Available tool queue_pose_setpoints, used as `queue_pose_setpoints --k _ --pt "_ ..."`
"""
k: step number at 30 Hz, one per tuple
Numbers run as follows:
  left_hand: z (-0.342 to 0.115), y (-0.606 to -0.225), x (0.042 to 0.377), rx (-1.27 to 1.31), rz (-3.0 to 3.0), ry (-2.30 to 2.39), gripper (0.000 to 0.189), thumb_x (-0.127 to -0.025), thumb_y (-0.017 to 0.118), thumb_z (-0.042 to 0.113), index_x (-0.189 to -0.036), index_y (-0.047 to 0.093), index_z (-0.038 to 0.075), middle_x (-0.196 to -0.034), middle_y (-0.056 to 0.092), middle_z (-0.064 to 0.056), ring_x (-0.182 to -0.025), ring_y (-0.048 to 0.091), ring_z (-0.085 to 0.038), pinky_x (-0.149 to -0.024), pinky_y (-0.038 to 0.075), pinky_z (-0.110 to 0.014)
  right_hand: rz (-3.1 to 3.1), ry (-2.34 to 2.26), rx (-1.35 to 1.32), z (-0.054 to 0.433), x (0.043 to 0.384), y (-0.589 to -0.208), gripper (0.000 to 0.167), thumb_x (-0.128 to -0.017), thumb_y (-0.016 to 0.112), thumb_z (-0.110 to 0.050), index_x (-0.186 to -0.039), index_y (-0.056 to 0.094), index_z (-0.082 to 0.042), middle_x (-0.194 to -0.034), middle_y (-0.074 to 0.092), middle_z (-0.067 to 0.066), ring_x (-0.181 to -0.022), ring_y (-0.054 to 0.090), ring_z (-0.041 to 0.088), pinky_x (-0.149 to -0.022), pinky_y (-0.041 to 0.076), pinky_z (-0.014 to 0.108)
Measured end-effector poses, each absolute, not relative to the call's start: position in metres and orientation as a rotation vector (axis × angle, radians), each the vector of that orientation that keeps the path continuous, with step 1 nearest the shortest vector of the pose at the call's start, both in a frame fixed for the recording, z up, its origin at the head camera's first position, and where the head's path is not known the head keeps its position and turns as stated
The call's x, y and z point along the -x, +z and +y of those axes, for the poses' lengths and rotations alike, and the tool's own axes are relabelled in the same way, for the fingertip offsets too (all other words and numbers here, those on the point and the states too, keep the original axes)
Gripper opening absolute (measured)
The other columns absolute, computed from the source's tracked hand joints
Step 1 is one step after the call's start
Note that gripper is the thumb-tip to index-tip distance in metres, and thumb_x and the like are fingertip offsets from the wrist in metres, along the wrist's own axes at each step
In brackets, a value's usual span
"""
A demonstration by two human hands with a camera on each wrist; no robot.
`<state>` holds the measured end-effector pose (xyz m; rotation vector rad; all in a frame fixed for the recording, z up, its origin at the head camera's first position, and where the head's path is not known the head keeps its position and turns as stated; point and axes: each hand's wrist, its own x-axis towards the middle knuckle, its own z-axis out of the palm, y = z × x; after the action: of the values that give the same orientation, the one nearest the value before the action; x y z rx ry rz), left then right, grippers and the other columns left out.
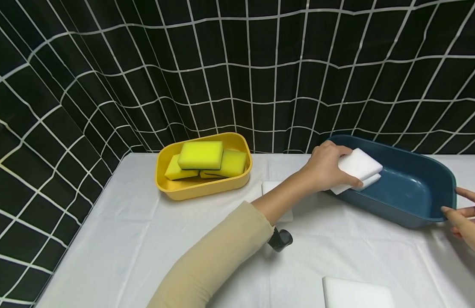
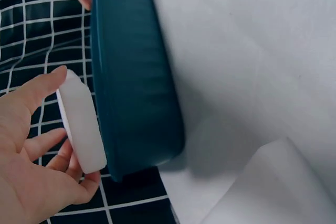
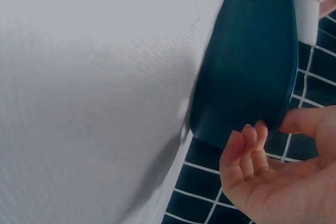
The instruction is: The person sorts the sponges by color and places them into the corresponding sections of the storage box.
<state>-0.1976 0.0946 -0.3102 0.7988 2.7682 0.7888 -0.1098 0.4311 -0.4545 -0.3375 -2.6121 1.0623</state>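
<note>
The left hand (image 1: 329, 167) reaches across the worktop (image 1: 122, 239) and pinches a white block (image 1: 360, 164) between thumb and fingers, holding it over the left end of a blue tub (image 1: 449, 179). Another white edge shows just beneath that block; whether it belongs to a second one, I cannot tell. At the tub's opposite end the right hand (image 1: 470, 214) grips the rim between thumb and fingers, so the tub lies between the two hands, with the white block well apart from the right one. Under the left forearm sits a white slab (image 1: 285, 215), partly covered, and a small black object (image 1: 281, 240) pokes out beside the beige sleeve (image 1: 222, 252). Another white piece (image 1: 356, 293) lies near the front edge of the head view, cut off by it. To the left of the left hand, well apart from it, stands a yellow tub (image 1: 206, 191) holding yellow sponges (image 1: 200, 155), one resting on top of the others.
</note>
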Motion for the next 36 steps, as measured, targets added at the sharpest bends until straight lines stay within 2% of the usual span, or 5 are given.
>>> queue_pose_setpoints --k 9,12,14,21,36 --pt "0.100 -0.309 0.209 -0.743 2.807 0.806 0.074 -0.085 0.088 0.047 -0.148 0.062 0.019 -0.127 0.062 0.006 -0.108 0.045 -0.004 -0.079 0.034 -0.010 -2.599 1.066 0.344 0.425 0.108 -0.449 0.069 -0.105 0.055 -0.016 -0.161 0.024 0.011 -0.067 0.042 -0.037 -0.043 0.049 -0.007 -0.043 0.045 0.011" --pt "0.102 -0.308 0.212 -0.709 2.827 0.794 0.075 -0.085 0.087 0.049 -0.149 0.061 0.020 -0.129 0.062 0.006 -0.106 0.045 -0.005 -0.077 0.035 -0.010 -2.595 1.093 0.345 0.425 0.108 -0.448 0.069 -0.105 0.055 -0.014 -0.161 0.024 0.011 -0.067 0.043 -0.036 -0.043 0.049 -0.006 -0.042 0.045 0.011" --pt "0.104 -0.308 0.214 -0.691 2.841 0.787 0.075 -0.085 0.087 0.050 -0.149 0.061 0.020 -0.131 0.062 0.007 -0.106 0.045 -0.005 -0.077 0.035 -0.010 -2.578 1.122 0.338 0.426 0.107 -0.449 0.070 -0.105 0.056 -0.017 -0.163 0.025 0.007 -0.067 0.044 -0.037 -0.043 0.049 -0.007 -0.042 0.045 0.011" --pt "0.112 -0.310 0.217 -0.617 2.867 0.744 0.077 -0.086 0.085 0.054 -0.152 0.059 0.024 -0.136 0.059 0.008 -0.110 0.046 -0.006 -0.079 0.036 -0.011 -2.614 1.070 0.348 0.417 0.104 -0.439 0.067 -0.106 0.053 -0.013 -0.159 0.024 0.014 -0.067 0.042 -0.038 -0.043 0.048 -0.007 -0.043 0.045 0.011" --pt "0.119 -0.314 0.216 -0.583 2.909 0.623 0.079 -0.090 0.076 0.064 -0.156 0.052 0.030 -0.139 0.054 0.009 -0.112 0.048 -0.006 -0.081 0.040 -0.014 -2.590 1.084 0.350 0.420 0.105 -0.444 0.067 -0.106 0.054 -0.015 -0.160 0.025 0.012 -0.067 0.041 -0.039 -0.042 0.048 -0.009 -0.042 0.044 0.010"
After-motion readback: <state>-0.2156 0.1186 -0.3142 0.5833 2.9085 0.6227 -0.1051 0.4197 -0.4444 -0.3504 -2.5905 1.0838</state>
